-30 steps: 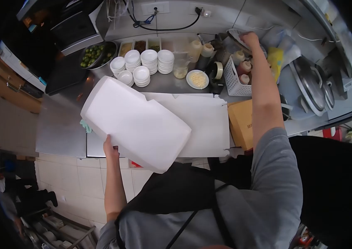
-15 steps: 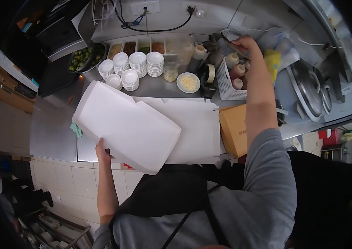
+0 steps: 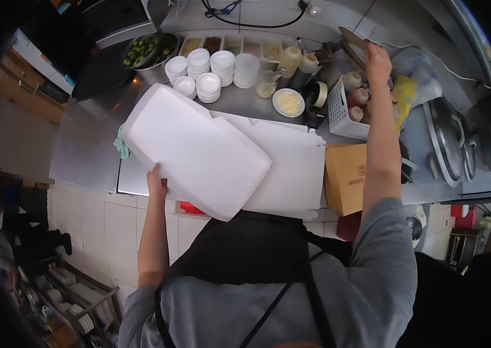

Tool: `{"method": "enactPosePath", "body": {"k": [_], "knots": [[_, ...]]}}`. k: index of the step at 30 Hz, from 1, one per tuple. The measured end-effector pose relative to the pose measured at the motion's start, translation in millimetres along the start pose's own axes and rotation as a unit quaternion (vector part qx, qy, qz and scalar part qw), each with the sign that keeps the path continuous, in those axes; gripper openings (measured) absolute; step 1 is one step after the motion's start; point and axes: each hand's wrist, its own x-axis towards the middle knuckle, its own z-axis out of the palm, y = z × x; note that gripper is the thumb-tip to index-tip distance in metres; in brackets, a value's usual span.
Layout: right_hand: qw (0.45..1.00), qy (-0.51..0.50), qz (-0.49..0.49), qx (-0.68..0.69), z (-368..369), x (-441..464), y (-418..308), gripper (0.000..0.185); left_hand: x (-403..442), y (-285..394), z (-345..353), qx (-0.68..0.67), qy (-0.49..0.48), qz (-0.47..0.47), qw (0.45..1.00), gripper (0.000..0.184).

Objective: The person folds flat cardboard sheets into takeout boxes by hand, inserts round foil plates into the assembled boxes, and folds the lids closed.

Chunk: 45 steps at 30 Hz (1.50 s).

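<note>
My left hand (image 3: 156, 181) grips the near edge of a white cardboard box lid (image 3: 199, 145), thumb on top, with the fingers underneath mostly hidden. The lid is tilted across another flat white cardboard piece (image 3: 295, 168) on the steel counter. My right hand (image 3: 377, 62) is raised at the back right, closed on what looks like a knife (image 3: 352, 39), its broad flat end pointing to the back left. Just below that hand stands a white plastic basket (image 3: 343, 116) with sauce bottles (image 3: 358, 97) in it.
Stacked white dishes (image 3: 208, 86), a bowl of pale shreds (image 3: 288, 103) and a tape roll (image 3: 321, 94) stand behind the cardboard. A brown box (image 3: 344, 180) sits at the right, near pot lids (image 3: 448, 139). A green cloth (image 3: 121, 144) lies left.
My view has shifted, so the counter sits further right and higher in the picture. My right hand has lifted the knife up and away from the basket. The left still holds the lid.
</note>
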Motion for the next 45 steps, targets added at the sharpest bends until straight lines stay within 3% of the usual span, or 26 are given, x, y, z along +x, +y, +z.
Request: {"method": "enactPosePath", "body": {"k": [5,9,10,11,12,13,15,16,17,18,19,20,22,24,25,26,29,31,35,38,41,43,45], "knots": [[0.996,0.052,-0.045,0.061,-54,2,-51,0.025,-8,3,5,-0.025,-0.042,0.011,0.999,0.037],[0.971,-0.002,-0.117,0.207,-113,-24,-166,0.025,-13,5,13,-0.051,-0.016,0.022,0.998,0.036],[0.937,0.065,-0.139,0.315,-111,-39,-197,0.024,-21,9,16,-0.052,-0.004,0.023,0.998,0.036],[0.948,0.041,-0.145,0.280,-126,-56,-232,0.022,-30,16,21,-0.082,-0.019,0.008,0.996,0.036],[0.925,-0.013,-0.181,0.334,-126,-87,-257,0.023,-32,22,23,-0.113,-0.037,-0.007,0.993,0.036],[0.896,-0.071,-0.209,0.386,-126,-117,-282,0.025,-25,22,18,-0.116,-0.033,-0.005,0.993,0.036],[0.811,-0.084,-0.233,0.530,-147,-148,-323,0.021,-8,18,6,-0.173,-0.096,-0.014,0.980,0.034],[0.794,-0.158,-0.240,0.536,-151,-176,-336,0.017,-13,22,9,-0.175,-0.094,-0.013,0.980,0.034],[0.792,-0.158,-0.242,0.537,-161,-185,-338,0.017,-24,30,16,-0.084,-0.072,0.007,0.994,0.035],[0.724,-0.273,-0.264,0.575,-172,-187,-339,0.018,-29,34,19,0.007,-0.050,0.026,0.998,0.036],[0.643,-0.382,-0.282,0.601,-177,-187,-340,0.020,-29,35,18,0.007,-0.048,0.027,0.998,0.036],[0.632,-0.451,-0.254,0.576,-175,-182,-339,0.026,-29,37,19,0.022,-0.024,0.040,0.999,0.036],[0.680,-0.372,-0.145,0.615,-147,-168,-340,0.029,-29,39,15,0.038,0.000,0.052,0.998,0.037],[0.767,-0.311,0.045,0.559,-125,-127,-335,0.039,-29,43,9,0.002,-0.063,0.130,0.990,0.042],[0.826,-0.211,0.035,0.522,-109,-106,-333,0.048,-33,47,11,0.003,-0.064,0.129,0.990,0.042],[0.857,-0.246,0.096,0.442,-87,-98,-334,0.049,-40,53,15,0.006,-0.074,0.144,0.987,0.042],[0.820,-0.228,0.180,0.494,-39,-81,-329,0.043,-51,67,34,0.047,-0.107,0.173,0.978,0.040],[0.691,-0.408,0.199,0.563,-26,-76,-311,0.033,-53,73,57,0.080,-0.131,0.187,0.970,0.039],[0.730,-0.398,0.184,0.524,-14,-116,-272,0.026,-29,64,90,0.203,-0.163,0.261,0.930,0.025],[0.739,-0.405,0.232,0.487,-1,-174,-251,0.019,-25,48,99,0.426,-0.153,0.362,0.815,0.019],[0.742,-0.370,0.252,0.500,-23,-204,-250,0.018,-18,23,92,0.505,-0.133,0.361,0.773,0.019],[0.740,-0.362,0.267,0.500,-31,-209,-250,0.019,-14,20,91,0.507,-0.136,0.347,0.777,0.017],[0.737,-0.427,0.254,0.459,-36,-212,-248,0.020,-24,20,89,0.469,-0.167,0.276,0.822,0.020]]}}
